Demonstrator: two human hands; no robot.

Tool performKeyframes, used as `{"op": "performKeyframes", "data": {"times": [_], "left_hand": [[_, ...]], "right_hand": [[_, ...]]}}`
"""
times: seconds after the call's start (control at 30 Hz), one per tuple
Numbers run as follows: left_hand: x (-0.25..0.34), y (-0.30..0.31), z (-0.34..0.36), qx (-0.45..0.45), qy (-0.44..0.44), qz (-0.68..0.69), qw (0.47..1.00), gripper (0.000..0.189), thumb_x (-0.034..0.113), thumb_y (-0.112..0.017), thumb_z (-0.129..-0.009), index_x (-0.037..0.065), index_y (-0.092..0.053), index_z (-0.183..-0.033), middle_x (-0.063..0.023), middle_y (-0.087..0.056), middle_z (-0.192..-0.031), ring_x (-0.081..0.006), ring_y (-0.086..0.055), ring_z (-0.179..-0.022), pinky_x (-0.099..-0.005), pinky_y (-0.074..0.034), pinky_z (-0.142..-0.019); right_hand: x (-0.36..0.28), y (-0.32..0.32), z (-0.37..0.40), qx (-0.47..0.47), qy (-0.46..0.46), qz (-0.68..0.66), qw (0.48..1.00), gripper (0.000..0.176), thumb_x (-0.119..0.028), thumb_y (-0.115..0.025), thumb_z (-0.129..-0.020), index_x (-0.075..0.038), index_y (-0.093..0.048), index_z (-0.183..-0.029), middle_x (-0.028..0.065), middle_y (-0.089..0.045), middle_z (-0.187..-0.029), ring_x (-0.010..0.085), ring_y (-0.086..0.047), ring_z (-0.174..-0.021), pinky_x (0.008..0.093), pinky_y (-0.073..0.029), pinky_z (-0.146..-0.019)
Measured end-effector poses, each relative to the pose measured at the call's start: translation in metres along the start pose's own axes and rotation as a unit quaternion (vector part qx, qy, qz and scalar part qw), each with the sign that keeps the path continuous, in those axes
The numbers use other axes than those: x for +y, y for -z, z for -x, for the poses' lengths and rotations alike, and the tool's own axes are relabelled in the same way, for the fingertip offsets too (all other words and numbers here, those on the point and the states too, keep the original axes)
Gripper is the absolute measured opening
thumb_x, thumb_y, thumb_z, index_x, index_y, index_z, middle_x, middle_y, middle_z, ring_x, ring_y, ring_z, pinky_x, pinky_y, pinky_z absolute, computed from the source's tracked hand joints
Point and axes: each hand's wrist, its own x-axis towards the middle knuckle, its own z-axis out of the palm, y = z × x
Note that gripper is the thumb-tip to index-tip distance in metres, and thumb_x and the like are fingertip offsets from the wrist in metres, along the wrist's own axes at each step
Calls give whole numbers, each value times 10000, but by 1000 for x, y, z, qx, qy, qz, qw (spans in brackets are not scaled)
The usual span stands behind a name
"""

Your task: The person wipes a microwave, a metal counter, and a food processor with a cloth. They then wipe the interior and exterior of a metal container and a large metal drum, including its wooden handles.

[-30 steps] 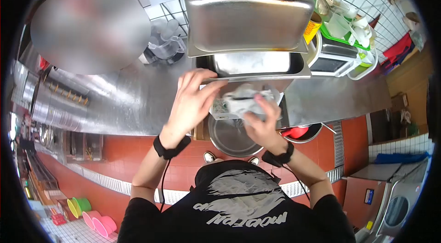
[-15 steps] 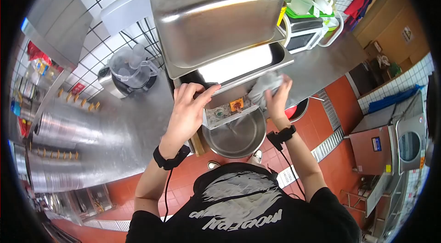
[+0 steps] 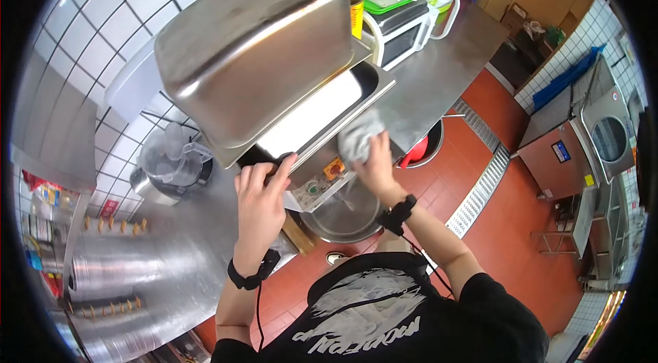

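Moved off the orange-marked front panel point(image 3: 334, 170) that it covered in the first frame, a crumpled grey cloth point(image 3: 360, 137) is now to the panel's right, just below the near rim of an open steel container point(image 3: 346, 113). My right hand point(image 3: 377, 167) grasps the cloth, which is blurred at its edges; whether it presses on the steel face behind it, I cannot tell. My left hand point(image 3: 262, 200) is not clenched: its fingers are spread and lightly bent at the left end of the container's near rim, the index fingertip touching the metal.

Behind the rim, glare whitens part of the container's inside, and a large upturned steel pan point(image 3: 257, 47) sits over the rear of it. Below the panel stands a wide metal bowl point(image 3: 343, 218), seen partly past my hands, with a second metal basin point(image 3: 433, 147) holding something red point(image 3: 416, 152) farther right. Black bands circle both my wrists.

On the steel table point(image 3: 445, 54) to the right is a white-framed appliance point(image 3: 404, 37) bearing a green tray point(image 3: 394, 5) of plastic containers; left of the pan, near the tiled wall, is a clear-jugged machine point(image 3: 168, 164).
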Motion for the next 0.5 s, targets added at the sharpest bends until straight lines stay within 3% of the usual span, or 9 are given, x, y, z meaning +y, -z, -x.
{"op": "performKeyframes", "data": {"times": [0.07, 0.13, 0.2, 0.27, 0.33, 0.4, 0.43, 0.47, 0.5], "left_hand": [[1, -2, 0, 5, 10, -8, 1000, 464, -24, -638, -821, 146, -673, -1252, -71, -549, -952, -256, -512, -923, -378, -380, -854], [3, -3, -1, 2, 21, -14, 1000, 438, -13, -638, -830, 140, -684, -1238, -72, -548, -954, -256, -510, -922, -371, -381, -866], [5, -5, -2, 17, 36, -19, 999, 416, 26, -672, -822, 176, -703, -1208, -42, -552, -954, -244, -519, -913, -388, -375, -849], [11, -5, 1, 38, 60, -24, 997, 338, 39, -598, -891, 110, -703, -1205, -91, -571, -1062, -247, -529, -1018, -377, -377, -954], [19, -14, 11, 150, 176, 15, 973, 380, 81, -506, -971, 46, -588, -1341, -144, -553, -1231, -268, -513, -1183, -393, -353, -1061], [20, -32, 13, 291, 306, 116, 899, 449, 174, -415, -1043, 14, -411, -1463, -156, -485, -1411, -278, -457, -1312, -403, -350, -1086], [23, -36, 10, 307, 343, 201, 865, 507, 237, -443, -1045, 49, -339, -1504, -124, -461, -1449, -269, -442, -1337, -425, -356, -1094], [26, -39, 7, 301, 344, 189, 869, 507, 237, -443, -1045, 49, -339, -1504, -124, -461, -1449, -269, -442, -1337, -425, -356, -1094], [27, -40, 6, 314, 397, 289, 813, 515, 264, -459, -1039, 53, -350, -1497, -117, -471, -1441, -273, -456, -1327, -443, -363, -1097]], "right_hand": [[28, 6, -23, 78, -40, -26, 996, 547, -116, -729, -732, 18, -482, -1201, 291, -478, -1200, 492, -549, -1024, 501, -488, -863], [55, 13, -50, 59, -122, -139, 981, 464, -131, -658, -779, 40, -516, -1186, 277, -555, -1128, 483, -568, -1002, 485, -490, -870], [82, 11, -70, 32, -282, -224, 932, 376, -186, -608, -834, 50, -602, -1127, 206, -691, -996, 334, -663, -954, 401, -496, -876], [106, 14, -85, -3, -386, -350, 853, 366, -188, -587, -848, 43, -613, -1130, 141, -702, -929, 262, -656, -924, 360, -495, -874], [108, 20, -97, -17, -338, -382, 860, 370, -163, -592, -837, 41, -611, -1145, 136, -663, -1048, 247, -615, -982, 342, -471, -923], [100, 21, -103, -61, -190, -405, 892, 527, -168, -555, -859, 0, -450, -1347, 81, -578, -1174, 168, -548, -1073, 312, -448, -941], [101, 14, -103, -60, -123, -360, 923, 617, -136, -546, -858, -17, -341, -1427, 100, -507, -1290, 194, -491, -1175, 327, -412, -1005], [94, 18, -106, -112, -175, -425, 881, 622, -105, -555, -852, -19, -350, -1433, 108, -498, -1307, 202, -457, -1229, 332, -376, -1050], [95, 9, -105, -94, -174, -447, 872, 625, -108, -586, -840, -16, -360, -1416, 159, -525, -1286, 264, -503, -1213, 363, -392, -1040]]}}
